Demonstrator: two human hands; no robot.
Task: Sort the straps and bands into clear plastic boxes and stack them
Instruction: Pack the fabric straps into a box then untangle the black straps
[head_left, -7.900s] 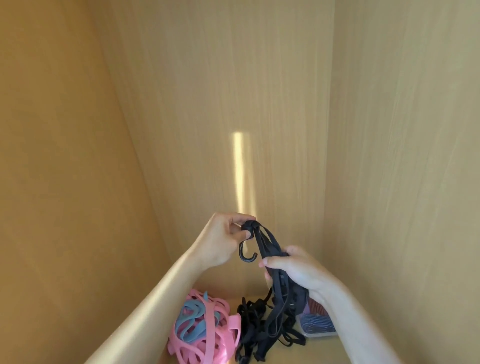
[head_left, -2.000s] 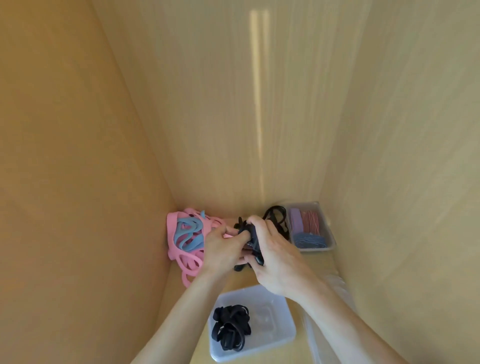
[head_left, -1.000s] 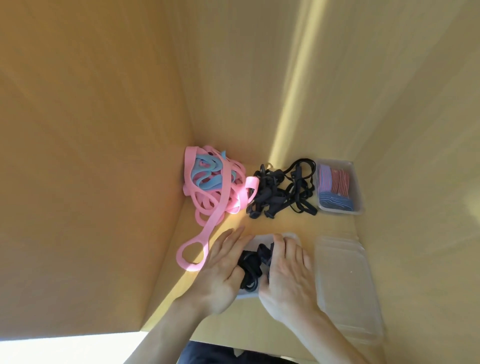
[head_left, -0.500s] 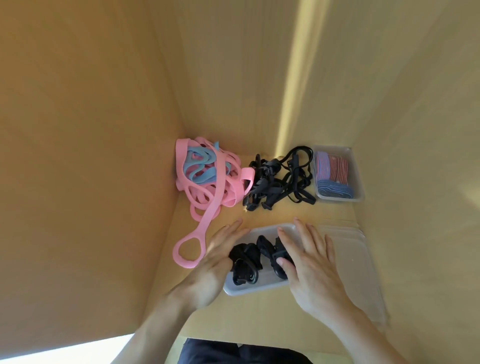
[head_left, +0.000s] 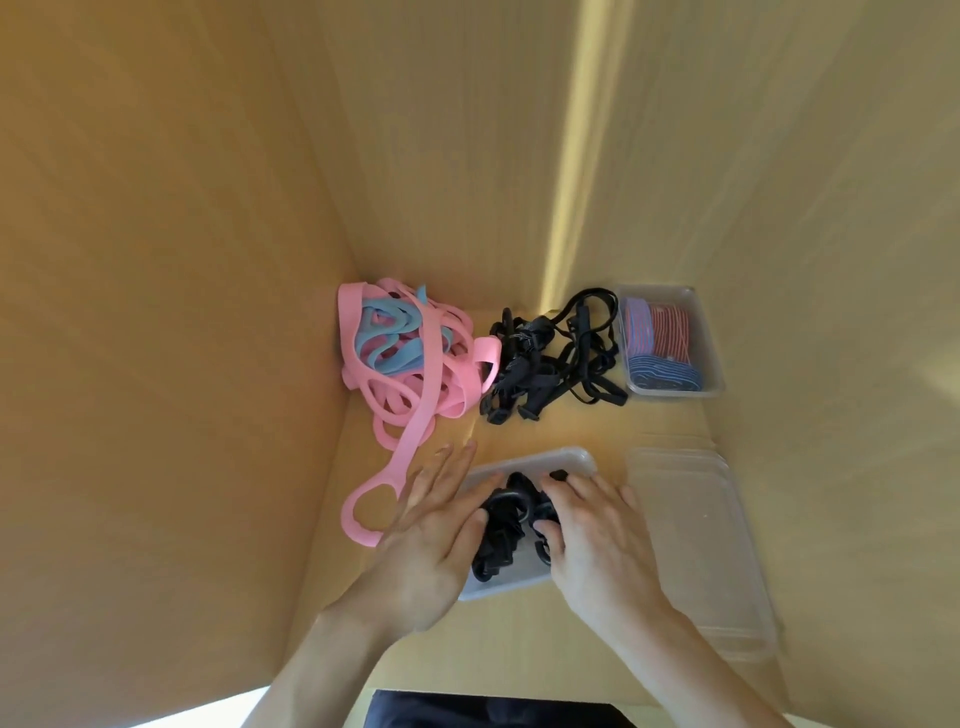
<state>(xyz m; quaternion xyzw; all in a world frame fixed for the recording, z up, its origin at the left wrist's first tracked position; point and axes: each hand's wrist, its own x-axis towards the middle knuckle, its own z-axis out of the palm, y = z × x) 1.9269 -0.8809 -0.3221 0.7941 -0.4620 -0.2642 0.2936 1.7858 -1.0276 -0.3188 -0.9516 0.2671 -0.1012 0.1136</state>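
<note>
A clear plastic box (head_left: 545, 460) lies on the wooden shelf floor in front of me with black hooked straps (head_left: 511, 525) bundled inside. My left hand (head_left: 434, 540) lies flat over the box's left side, fingers straight, its thumb touching the bundle. My right hand (head_left: 597, 540) presses down on the right part of the bundle with straight fingers. Farther back lies a loose pile of black straps (head_left: 550, 358). A tangle of pink and blue bands (head_left: 405, 358) fills the back left corner.
A second clear box (head_left: 711, 364) at the back right holds rolled red, blue and purple bands. A stack of empty clear boxes or lids (head_left: 691, 540) lies to the right of my hands. Wooden walls close in on the left, back and right.
Both hands have closed in over the black straps in the front box, the right hand now pressing on them. Earlier, the hands brought a folded black strap down from above into this box.
</note>
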